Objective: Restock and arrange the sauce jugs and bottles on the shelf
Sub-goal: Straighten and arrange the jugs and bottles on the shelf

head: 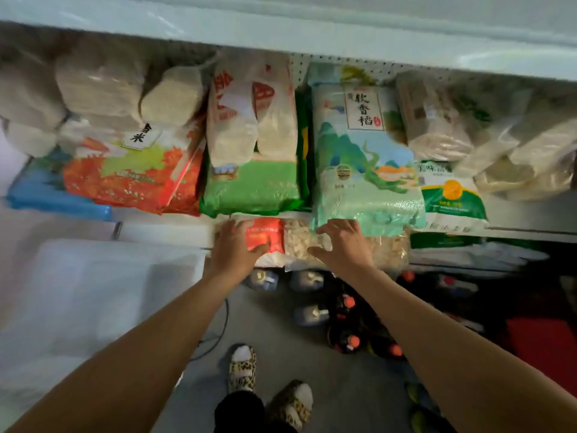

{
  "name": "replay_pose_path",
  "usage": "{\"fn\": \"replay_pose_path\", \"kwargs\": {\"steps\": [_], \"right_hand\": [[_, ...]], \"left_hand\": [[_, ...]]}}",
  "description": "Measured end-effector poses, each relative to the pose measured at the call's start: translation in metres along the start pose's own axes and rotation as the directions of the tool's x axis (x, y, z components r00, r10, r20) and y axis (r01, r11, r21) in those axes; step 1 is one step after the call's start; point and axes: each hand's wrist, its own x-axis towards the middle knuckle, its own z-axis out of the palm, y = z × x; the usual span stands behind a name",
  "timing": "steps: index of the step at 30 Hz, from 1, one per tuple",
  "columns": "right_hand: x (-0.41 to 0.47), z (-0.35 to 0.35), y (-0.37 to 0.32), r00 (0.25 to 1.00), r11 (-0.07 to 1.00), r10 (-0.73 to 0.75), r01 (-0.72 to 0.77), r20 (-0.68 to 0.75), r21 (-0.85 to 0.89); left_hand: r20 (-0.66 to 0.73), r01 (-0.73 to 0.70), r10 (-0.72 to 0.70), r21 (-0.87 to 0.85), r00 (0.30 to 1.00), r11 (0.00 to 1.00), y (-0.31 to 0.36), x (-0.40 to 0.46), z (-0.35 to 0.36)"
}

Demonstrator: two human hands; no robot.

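Observation:
Both my arms reach toward a shelf stacked with rice bags. My left hand (234,248) rests with spread fingers on a clear packet with a red label (268,234) at the shelf's front edge. My right hand (342,243) lies with spread fingers on a clear bag of pale pieces (299,240), just under a mint-green rice bag (362,170). Neither hand plainly grips anything. Dark sauce bottles with orange caps (346,323) and pale jugs (307,281) stand on the grey floor below, near my feet.
An orange rice bag (131,176) and a green rice bag (253,185) lie left of the mint one; a white-green bag (449,195) lies right. A white shelf board (312,29) overhangs above. A translucent bin (93,292) stands at left. Lower shelves hold more bags (468,251).

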Motion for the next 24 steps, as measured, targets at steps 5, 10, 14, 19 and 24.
{"fn": "replay_pose_path", "kwargs": {"steps": [5, 10, 14, 19, 24], "right_hand": [[0.017, 0.11, 0.042, 0.98, 0.973, 0.118, -0.146, 0.161, 0.177], [0.052, 0.22, 0.063, 0.949, 0.913, 0.191, -0.266, 0.253, 0.309], [0.081, 0.303, 0.078, 0.921, 0.848, 0.226, -0.347, 0.318, 0.401], [0.122, 0.407, 0.099, 0.907, 0.808, 0.222, -0.376, 0.357, 0.454], [0.149, 0.471, 0.115, 0.895, 0.83, 0.153, -0.346, 0.419, 0.438]], "left_hand": [[0.115, 0.158, -0.142, -0.144, 0.983, 0.977, -0.062, 0.011, 0.083], [0.208, 0.27, -0.239, -0.134, 0.948, 0.953, -0.138, 0.043, 0.167], [0.273, 0.342, -0.309, -0.081, 0.911, 0.936, -0.19, 0.072, 0.228], [0.361, 0.284, -0.238, -0.079, 0.902, 0.956, -0.244, 0.11, 0.304], [0.479, 0.193, -0.101, -0.148, 0.872, 0.97, -0.279, 0.145, 0.355]]}}
